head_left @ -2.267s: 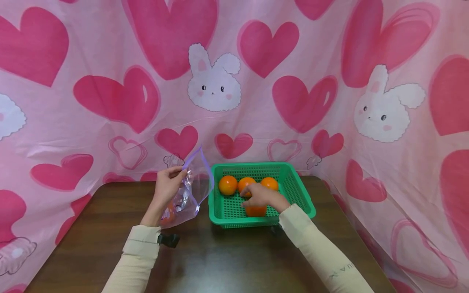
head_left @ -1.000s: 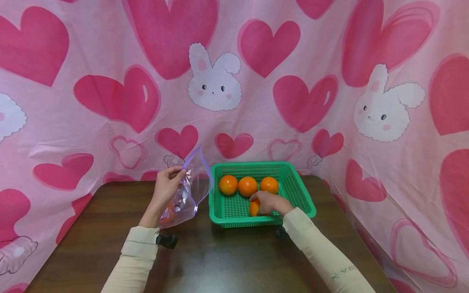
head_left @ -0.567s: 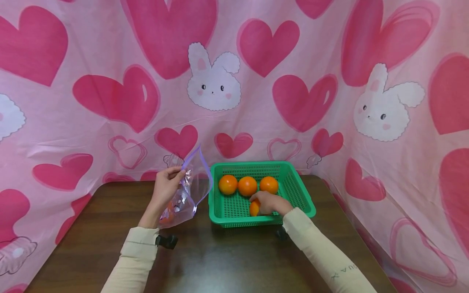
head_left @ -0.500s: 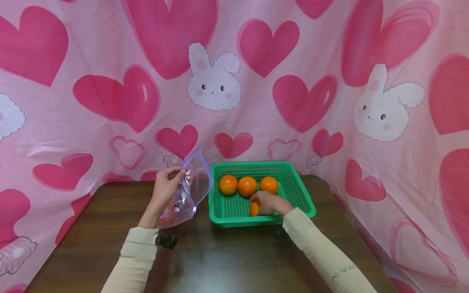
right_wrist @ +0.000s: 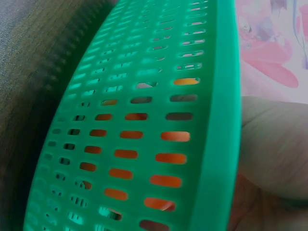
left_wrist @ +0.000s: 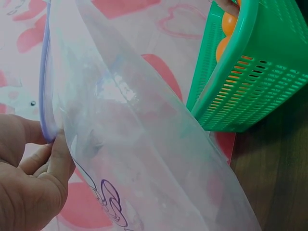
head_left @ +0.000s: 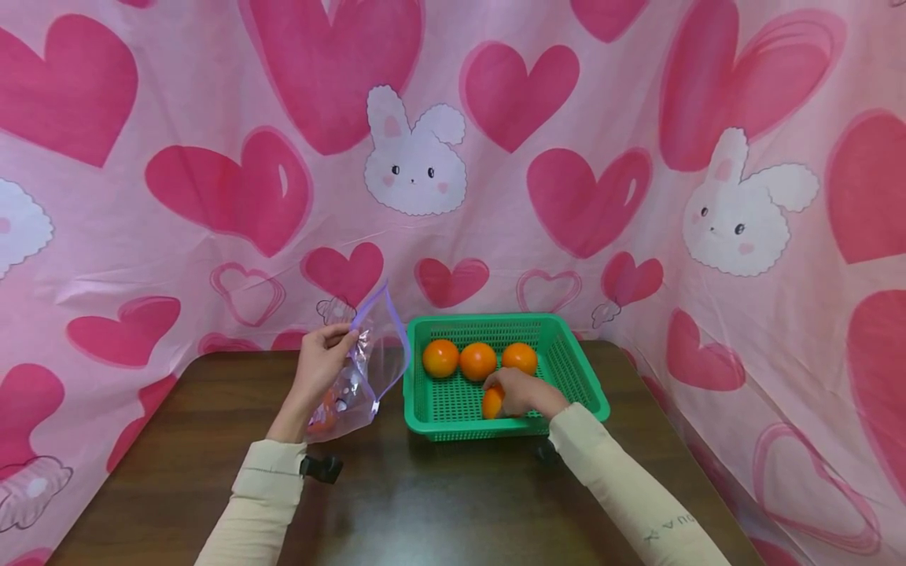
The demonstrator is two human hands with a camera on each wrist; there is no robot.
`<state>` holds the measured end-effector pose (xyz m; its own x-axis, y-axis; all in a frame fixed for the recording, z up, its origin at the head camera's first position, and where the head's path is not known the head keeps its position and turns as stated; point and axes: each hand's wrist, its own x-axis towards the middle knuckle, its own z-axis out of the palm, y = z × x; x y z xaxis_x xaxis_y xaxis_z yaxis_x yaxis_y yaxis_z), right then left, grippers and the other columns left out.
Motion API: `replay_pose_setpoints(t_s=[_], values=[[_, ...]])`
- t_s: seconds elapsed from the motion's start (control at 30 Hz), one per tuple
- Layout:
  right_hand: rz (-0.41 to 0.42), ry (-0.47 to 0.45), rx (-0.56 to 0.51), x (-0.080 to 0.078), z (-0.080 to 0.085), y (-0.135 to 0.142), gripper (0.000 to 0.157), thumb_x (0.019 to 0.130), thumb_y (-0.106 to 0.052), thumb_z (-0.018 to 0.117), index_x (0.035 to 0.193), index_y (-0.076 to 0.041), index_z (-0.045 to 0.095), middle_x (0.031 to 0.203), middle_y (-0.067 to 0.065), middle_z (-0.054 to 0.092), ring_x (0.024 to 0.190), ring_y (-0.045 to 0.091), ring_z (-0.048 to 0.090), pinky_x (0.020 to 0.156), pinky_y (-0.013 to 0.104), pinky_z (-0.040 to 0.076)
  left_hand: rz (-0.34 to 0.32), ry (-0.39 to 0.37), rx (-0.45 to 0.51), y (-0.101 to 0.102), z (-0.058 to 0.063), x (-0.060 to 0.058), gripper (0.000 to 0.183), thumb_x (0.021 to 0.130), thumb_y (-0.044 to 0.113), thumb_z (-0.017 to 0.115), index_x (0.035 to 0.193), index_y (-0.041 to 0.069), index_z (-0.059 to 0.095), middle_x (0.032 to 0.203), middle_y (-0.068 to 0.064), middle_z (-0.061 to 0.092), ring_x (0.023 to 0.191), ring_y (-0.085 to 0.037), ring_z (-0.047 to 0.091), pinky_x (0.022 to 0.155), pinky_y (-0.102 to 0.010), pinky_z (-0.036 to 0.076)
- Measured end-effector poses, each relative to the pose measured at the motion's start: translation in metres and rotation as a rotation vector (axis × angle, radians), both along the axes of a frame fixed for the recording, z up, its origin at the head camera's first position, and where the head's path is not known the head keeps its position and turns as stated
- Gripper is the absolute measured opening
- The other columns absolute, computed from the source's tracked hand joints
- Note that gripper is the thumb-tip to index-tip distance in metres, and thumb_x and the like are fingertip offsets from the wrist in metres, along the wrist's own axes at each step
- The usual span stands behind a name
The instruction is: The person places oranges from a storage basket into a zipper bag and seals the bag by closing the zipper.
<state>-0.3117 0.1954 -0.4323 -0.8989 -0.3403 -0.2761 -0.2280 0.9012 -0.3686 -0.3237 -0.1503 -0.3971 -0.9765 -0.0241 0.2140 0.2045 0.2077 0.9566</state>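
Note:
My left hand (head_left: 322,362) pinches the purple zip edge of a clear plastic zip bag (head_left: 388,350), whose mouth gapes toward the basket. In the left wrist view, thumb and fingers grip the same purple edge of the bag (left_wrist: 144,125). Inside a green plastic basket (head_left: 460,428), my right hand (head_left: 525,391) has its fingers curled over an orange (head_left: 491,402) near the front wall. Part of that orange is hidden under the hand. The right wrist view is mostly the basket wall (right_wrist: 219,115), with orange colour showing through its slots and the hand (right_wrist: 274,144) behind the rim.
Three more oranges sit in a row along the basket's back: a left orange (head_left: 440,358), a middle orange (head_left: 477,362) and a right orange (head_left: 520,358). The basket stands on a dark wooden table (head_left: 425,503). A pink heart-patterned cloth (head_left: 495,196) hangs behind.
My right hand, earlier raised over the basket's middle, has come down onto the front orange and stayed there. The left hand keeps its hold on the bag, which has barely shifted.

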Motion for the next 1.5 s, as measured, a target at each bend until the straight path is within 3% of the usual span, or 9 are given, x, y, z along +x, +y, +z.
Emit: replay_pose_setpoints(t_s=[0.37,0.7,0.9,1.5], values=[[-0.011,0.059,-0.103,0.000,0.003,0.001,0.058,0.082,-0.019,0.087,0.133,-0.006,0.063,0.123,0.005,0.065,0.098,0.021,0.056,0.095,0.046,0.055,0.006,-0.013,-0.024,0.001,-0.001,0.000,0.033,0.103,0.016,0.062,0.125,-0.008,0.065,0.107,-0.023,0.070,0.076,-0.005,0.063,0.068,-0.019,0.058],[0.001,0.104,-0.169,0.000,0.007,0.000,0.060,0.079,-0.019,0.088,0.132,-0.004,0.064,0.115,0.004,0.066,0.092,0.020,0.057,0.088,0.041,0.057,0.003,-0.011,-0.015,0.001,0.001,0.001,0.033,0.103,0.016,0.062,0.124,-0.009,0.065,0.101,-0.018,0.070,0.075,-0.006,0.063,0.067,-0.019,0.057],[-0.037,0.125,-0.176,0.001,0.009,-0.002,0.063,0.077,-0.020,0.088,0.133,-0.005,0.063,0.117,0.005,0.066,0.093,0.019,0.057,0.086,0.038,0.057,-0.002,-0.014,-0.009,0.002,0.002,0.004,0.034,0.102,0.016,0.062,0.124,-0.010,0.064,0.103,-0.019,0.071,0.075,-0.005,0.063,0.067,-0.018,0.058],[0.004,0.182,-0.230,0.000,0.021,-0.007,0.066,0.075,-0.024,0.084,0.136,-0.011,0.062,0.120,-0.001,0.066,0.095,0.017,0.059,0.081,0.034,0.058,-0.005,-0.028,0.007,0.002,0.004,0.003,0.036,0.102,0.016,0.062,0.128,-0.010,0.063,0.110,-0.023,0.070,0.075,-0.003,0.062,0.066,-0.018,0.057]])
